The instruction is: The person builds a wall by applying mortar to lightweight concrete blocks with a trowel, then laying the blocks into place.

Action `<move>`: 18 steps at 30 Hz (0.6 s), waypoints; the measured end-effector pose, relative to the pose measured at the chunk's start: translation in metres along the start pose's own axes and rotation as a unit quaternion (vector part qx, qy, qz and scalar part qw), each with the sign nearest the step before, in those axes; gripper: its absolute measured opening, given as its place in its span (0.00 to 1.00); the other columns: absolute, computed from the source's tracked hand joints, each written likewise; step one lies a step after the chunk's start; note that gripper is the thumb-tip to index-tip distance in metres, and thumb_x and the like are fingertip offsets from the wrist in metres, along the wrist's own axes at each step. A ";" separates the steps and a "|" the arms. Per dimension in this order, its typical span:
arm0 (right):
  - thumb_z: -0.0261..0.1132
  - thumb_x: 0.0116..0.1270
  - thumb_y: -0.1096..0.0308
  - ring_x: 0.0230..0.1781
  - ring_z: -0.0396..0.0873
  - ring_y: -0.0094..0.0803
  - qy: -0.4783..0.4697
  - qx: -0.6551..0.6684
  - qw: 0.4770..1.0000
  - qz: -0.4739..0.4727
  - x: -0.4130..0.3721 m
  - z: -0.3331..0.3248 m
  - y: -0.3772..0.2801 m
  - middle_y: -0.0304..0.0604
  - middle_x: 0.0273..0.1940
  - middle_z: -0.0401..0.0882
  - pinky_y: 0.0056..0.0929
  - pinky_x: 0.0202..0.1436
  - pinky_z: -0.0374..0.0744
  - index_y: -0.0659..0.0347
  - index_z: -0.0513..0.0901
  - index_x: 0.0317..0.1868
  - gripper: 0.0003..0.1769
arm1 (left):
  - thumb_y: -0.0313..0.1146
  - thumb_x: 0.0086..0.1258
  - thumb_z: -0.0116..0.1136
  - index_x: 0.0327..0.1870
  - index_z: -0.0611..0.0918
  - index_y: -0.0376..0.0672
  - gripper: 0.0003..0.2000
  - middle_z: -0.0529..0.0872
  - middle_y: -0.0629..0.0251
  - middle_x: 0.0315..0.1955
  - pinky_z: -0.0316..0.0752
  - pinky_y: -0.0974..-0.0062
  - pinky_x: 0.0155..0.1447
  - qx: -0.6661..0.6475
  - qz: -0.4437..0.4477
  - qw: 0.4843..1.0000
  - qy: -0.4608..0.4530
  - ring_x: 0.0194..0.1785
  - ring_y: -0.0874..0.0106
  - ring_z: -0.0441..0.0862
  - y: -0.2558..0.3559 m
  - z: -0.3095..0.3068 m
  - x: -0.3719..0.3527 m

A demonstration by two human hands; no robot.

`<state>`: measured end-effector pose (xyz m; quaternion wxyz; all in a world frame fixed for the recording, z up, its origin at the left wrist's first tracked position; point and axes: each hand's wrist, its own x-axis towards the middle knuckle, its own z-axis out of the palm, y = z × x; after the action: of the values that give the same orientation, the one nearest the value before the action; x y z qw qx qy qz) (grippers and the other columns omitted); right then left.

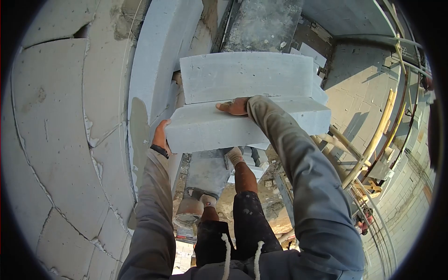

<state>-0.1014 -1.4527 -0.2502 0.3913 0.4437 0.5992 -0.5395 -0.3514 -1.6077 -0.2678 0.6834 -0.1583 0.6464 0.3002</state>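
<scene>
A long pale aerated concrete block (219,128) lies across the view in front of me. My left hand (161,137) grips its left end, with the fingers at the upper edge. My right hand (233,106) is pressed on its top face, thumb pointing left; its underside and some fingers are hidden. Directly behind stands another pale block (247,77), touching or nearly touching the first. Left of my left hand, a patch of wet grey mortar (138,135) covers part of the wall course.
A block wall (56,121) with mortared joints fills the left side, topped by a long block (156,56). Below are my feet on a grey plank (205,170) and a bucket (189,210). Scaffold poles (373,140) stand at right, above a lower floor.
</scene>
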 end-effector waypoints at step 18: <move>0.75 0.33 0.50 0.70 0.35 0.53 0.353 -0.308 0.874 -0.131 -0.054 0.103 0.047 0.59 0.68 0.41 0.57 0.68 0.36 0.65 0.44 0.67 0.66 | 0.51 0.59 0.47 0.50 0.73 0.44 0.24 0.78 0.58 0.42 0.71 0.62 0.46 0.056 0.037 0.997 0.025 0.41 0.65 0.78 -0.017 -0.028 0.013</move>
<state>-0.0413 -1.5596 -0.2242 0.1962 0.3789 0.8860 -0.1814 -0.3634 -1.6356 -0.2870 0.6630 -0.1027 0.6848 0.2845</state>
